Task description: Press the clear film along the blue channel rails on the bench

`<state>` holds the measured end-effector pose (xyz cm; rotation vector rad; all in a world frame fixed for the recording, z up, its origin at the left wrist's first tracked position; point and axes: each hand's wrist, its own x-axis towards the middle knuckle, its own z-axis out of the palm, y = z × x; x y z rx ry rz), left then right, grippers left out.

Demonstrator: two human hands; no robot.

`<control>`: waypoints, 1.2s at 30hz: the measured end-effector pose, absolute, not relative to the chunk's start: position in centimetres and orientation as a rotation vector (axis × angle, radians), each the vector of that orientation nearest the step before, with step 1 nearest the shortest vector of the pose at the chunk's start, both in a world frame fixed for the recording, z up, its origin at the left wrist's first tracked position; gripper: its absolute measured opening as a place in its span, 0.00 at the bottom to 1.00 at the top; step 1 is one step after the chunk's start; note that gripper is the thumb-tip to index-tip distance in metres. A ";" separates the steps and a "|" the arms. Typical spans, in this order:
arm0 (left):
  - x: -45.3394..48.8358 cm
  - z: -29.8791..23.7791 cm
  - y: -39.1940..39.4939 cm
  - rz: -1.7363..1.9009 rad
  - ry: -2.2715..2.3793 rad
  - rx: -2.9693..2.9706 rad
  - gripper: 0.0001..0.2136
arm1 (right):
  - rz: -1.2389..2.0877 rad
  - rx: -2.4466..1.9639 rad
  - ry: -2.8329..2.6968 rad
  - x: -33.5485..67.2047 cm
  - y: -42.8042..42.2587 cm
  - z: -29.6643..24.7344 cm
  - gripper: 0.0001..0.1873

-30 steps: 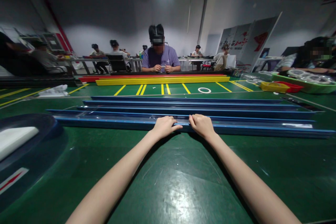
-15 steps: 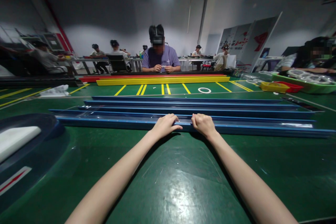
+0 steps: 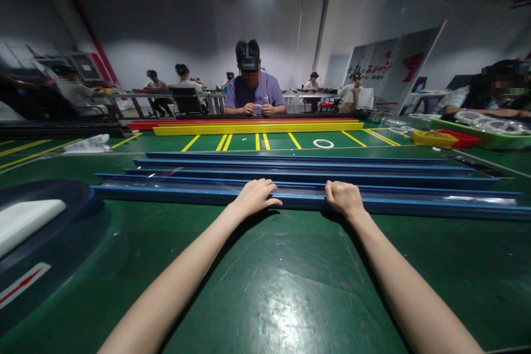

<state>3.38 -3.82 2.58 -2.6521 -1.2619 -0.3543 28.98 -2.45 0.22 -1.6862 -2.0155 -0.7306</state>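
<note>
Nearest to me lies a long blue channel-shaped rail [image 3: 199, 194], running left to right across the green table. My left hand [image 3: 256, 194] is curled over its front edge, fingers on the channel side and thumb on the near side. Farther right, my right hand [image 3: 345, 197] is closed in a fist on the same rail; its fingertips are hidden. A clear plastic strip [image 3: 477, 199] shines inside the channel toward the right end. More blue rails [image 3: 290, 163] lie parallel just behind.
Yellow rails [image 3: 257, 128] and red rails lie farther back. A white ring [image 3: 323, 144] sits behind the blue rails. On the left is a dark round seat-like object [image 3: 78, 199] with a white block [image 3: 29, 221]. A co-worker [image 3: 255, 91] sits opposite; trays [image 3: 433, 138] stand right.
My right hand has slid right along the rail, and the rear blue edge with the clear strip has shifted right too. My left hand has moved slightly left.
</note>
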 end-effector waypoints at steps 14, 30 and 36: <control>3.5 1.9 -3.6 -0.315 -1.203 -2.633 0.15 | -0.725 -1.783 -1.974 30.2 -2.6 0.4 0.24; 3.5 1.9 -3.7 -0.325 -1.170 -2.667 0.16 | -0.587 -1.837 -2.094 29.9 -3.3 1.3 0.23; 3.5 1.7 -3.6 -0.324 -1.152 -2.656 0.17 | -0.570 -1.844 -2.097 29.0 -3.4 1.6 0.23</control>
